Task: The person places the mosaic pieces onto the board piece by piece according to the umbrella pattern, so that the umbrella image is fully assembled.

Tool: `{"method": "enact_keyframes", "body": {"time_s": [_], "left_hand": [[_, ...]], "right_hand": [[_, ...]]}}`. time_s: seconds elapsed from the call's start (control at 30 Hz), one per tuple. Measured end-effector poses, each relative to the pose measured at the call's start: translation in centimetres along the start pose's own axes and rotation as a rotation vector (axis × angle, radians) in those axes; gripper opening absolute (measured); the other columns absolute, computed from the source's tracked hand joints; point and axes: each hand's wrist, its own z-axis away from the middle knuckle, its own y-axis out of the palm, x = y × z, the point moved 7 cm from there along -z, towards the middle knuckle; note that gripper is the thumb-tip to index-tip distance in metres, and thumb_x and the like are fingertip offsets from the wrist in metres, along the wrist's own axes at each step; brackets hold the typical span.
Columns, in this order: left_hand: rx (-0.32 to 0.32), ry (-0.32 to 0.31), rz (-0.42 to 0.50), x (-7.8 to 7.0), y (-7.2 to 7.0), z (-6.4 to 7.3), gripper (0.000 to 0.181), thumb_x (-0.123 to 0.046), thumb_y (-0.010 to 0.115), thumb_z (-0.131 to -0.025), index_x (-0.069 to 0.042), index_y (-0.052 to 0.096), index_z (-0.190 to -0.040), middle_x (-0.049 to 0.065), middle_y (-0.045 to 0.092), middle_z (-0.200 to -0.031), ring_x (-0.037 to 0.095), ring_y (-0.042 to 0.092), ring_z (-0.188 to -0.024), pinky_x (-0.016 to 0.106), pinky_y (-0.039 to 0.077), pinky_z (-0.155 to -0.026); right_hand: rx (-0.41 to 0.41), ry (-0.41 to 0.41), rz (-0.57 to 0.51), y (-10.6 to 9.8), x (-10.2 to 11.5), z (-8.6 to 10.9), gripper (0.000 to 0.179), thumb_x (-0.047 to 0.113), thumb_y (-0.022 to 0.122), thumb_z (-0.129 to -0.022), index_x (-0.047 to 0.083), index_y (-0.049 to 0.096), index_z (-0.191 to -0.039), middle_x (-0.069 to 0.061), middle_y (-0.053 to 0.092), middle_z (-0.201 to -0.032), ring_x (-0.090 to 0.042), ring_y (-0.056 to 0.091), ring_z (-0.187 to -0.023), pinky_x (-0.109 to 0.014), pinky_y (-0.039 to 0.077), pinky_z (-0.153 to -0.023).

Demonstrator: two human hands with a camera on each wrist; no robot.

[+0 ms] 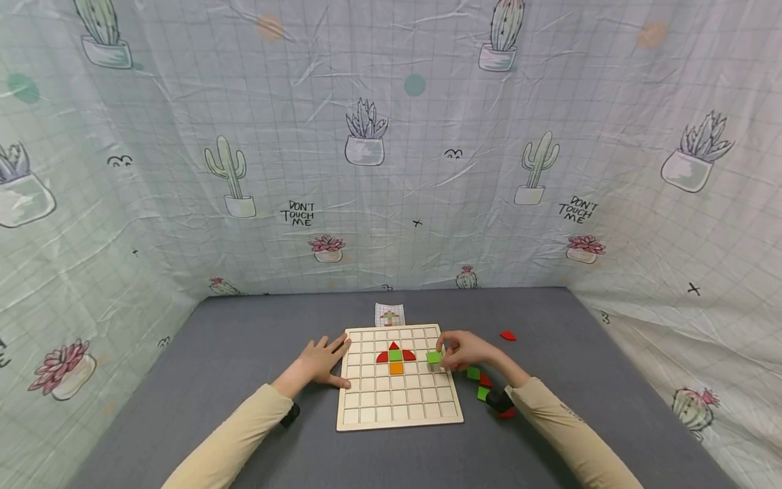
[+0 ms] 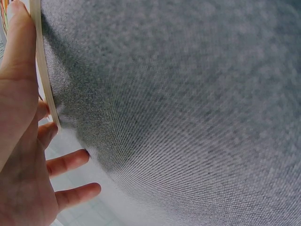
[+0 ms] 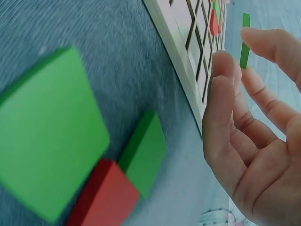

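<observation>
A pale wooden grid board (image 1: 400,413) lies on the grey table. Near its middle sit a red triangle (image 1: 394,346), a green square (image 1: 395,355), an orange square (image 1: 396,368) and a rounded red piece on either side of the green one. My left hand (image 1: 318,360) rests at the board's left edge with fingers spread; the left wrist view has its thumb (image 2: 21,42) along the rim. Between thumb and fingertip, my right hand (image 1: 467,350) pinches a green square tile (image 3: 245,42) above the board's right columns.
To the right of the board lie loose green tiles (image 1: 473,373) and red pieces (image 1: 485,380), partly under my right wrist. One red piece (image 1: 508,335) is farther back. A small printed card (image 1: 389,315) touches the board's far edge. A patterned curtain (image 1: 391,190) stands behind the table.
</observation>
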Motion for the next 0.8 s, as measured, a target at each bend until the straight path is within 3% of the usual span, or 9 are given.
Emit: {"method": "enact_keyframes", "body": {"time_s": [0.37, 0.8], "left_hand": [[-0.006, 0.004, -0.003, -0.1, -0.2, 0.1, 0.093, -0.065, 0.054, -0.072, -0.011, 0.026, -0.142, 0.008, 0.024, -0.148, 0.037, 0.032, -0.127, 0.054, 0.031, -0.095], [0.003, 0.002, -0.015, -0.2, 0.0, 0.1, 0.093, -0.066, 0.053, -0.072, -0.010, 0.025, -0.142, 0.008, 0.023, -0.148, 0.037, 0.031, -0.128, 0.053, 0.031, -0.096]], "right_hand": [[-0.015, 0.001, 0.009, 1.5, 0.4, -1.4, 0.021, 0.009, 0.066, -0.078, 0.005, 0.056, -0.095, -0.016, 0.062, -0.067, -0.015, 0.053, -0.050, -0.031, 0.045, -0.048], [-0.031, 0.016, 0.128, 2.6, 1.4, -2.4, 0.021, 0.012, 0.068, -0.076, 0.005, 0.057, -0.093, -0.006, 0.060, -0.060, -0.014, 0.051, -0.047, -0.026, 0.043, -0.046]]}}
